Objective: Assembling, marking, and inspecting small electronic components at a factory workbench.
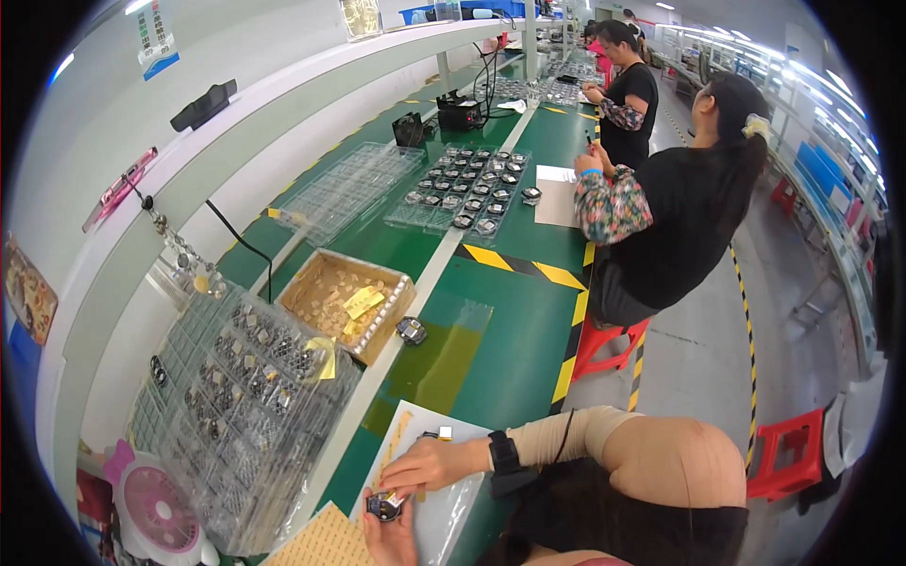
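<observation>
Left hand (389, 540): cupped under a small dark, square electronic part with a shiny face (384, 507), fingers curled shut around it from below.
Right hand (427, 464): just above the part, fingertips (389, 484) pinched together on its top edge; what they pinch is too small to tell.
Where the part is: between both sets of fingers, over the white sheet in a clear sleeve (444, 514).
Slip risk: the hold is by fingertips only; a loosened pinch could likely drop the part onto the sheet or the green bench top (514, 321).
Crowding risk: stacked clear plastic trays of small parts (236, 415) lie just left of the fingers; a wide elbow move could nudge them.
Mix-up risk: a loose matching dark part (411, 330) sits well beyond the fingers, beside the shallow cardboard box (344, 304).
</observation>
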A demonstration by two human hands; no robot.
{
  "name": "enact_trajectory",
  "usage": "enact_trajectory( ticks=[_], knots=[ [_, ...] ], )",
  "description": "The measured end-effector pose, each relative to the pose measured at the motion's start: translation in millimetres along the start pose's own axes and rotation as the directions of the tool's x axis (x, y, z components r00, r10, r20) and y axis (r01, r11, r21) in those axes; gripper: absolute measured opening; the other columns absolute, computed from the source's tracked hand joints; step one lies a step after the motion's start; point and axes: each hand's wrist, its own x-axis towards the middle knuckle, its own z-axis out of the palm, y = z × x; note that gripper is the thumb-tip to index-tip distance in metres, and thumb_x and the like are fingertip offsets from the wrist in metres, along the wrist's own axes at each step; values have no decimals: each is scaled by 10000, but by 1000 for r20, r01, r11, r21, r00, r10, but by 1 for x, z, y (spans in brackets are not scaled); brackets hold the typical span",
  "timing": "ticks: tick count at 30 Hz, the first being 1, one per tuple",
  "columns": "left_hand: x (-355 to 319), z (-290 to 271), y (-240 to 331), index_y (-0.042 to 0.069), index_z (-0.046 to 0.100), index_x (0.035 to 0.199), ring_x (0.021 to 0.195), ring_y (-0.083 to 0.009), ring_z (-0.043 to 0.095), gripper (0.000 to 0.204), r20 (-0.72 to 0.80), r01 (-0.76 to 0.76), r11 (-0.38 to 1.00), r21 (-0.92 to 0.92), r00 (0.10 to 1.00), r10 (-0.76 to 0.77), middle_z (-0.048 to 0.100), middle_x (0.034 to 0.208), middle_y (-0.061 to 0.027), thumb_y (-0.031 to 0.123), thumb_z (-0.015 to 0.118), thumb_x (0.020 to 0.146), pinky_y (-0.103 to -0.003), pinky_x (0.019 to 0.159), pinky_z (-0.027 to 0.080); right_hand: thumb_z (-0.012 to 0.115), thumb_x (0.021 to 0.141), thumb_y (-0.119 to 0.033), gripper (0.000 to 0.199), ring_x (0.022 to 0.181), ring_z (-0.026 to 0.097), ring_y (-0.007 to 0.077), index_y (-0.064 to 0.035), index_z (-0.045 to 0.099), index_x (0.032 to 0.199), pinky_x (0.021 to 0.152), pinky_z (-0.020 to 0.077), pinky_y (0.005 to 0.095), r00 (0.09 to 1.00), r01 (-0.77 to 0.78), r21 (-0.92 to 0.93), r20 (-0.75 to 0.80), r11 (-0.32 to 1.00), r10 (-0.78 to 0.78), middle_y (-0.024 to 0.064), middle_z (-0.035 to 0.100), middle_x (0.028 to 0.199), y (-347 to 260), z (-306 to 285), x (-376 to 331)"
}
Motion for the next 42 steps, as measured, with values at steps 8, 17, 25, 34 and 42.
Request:
enact_trajectory(
  ticks=[8,17,25,34,42],
  knots=[
    [-6,1,26,24,382,1269,1116,-293,477,481,-79,105,988,-113,990,-114,499,1170,-123,241,540,869,-497,990,348,693,700,-116,269,609,616,200,-37,628,949,480,486,279,999,45,-113,-2,993,-45,75,632,850,-26,-68,110],
    [-108,51,109,30,371,1278,1122,-285,473,481,-178,-56,968,-246,984,12,510,1151,-120,242,529,877,-451,993,362,580,780,-4,103,690,617,227,40,614,866,609,472,265,989,114,-162,-73,980,-127,134,637,813,-152,-98,369],
    [-188,54,195,17,333,1300,1124,-271,471,503,-245,-122,961,-248,968,60,489,1166,-114,229,521,884,-451,986,373,610,777,-21,95,643,597,216,19,616,863,569,453,257,993,118,-33,-11,992,-118,116,626,781,-207,-25,484],
    [-243,-3,283,8,329,1300,1126,-270,468,483,-307,-44,977,-207,951,-23,474,1184,-124,232,485,901,-458,981,376,630,762,-50,108,622,582,216,34,609,827,558,435,268,993,28,-190,114,981,-6,118,621,763,-227,43,540],
    [-210,-28,327,11,331,1300,1131,-267,465,464,-306,6,964,-266,948,-90,470,1202,-113,226,464,912,-451,982,376,619,698,12,163,636,607,251,55,611,855,554,446,270,883,-24,-259,448,965,142,148,642,821,-223,59,579]
  ],
)
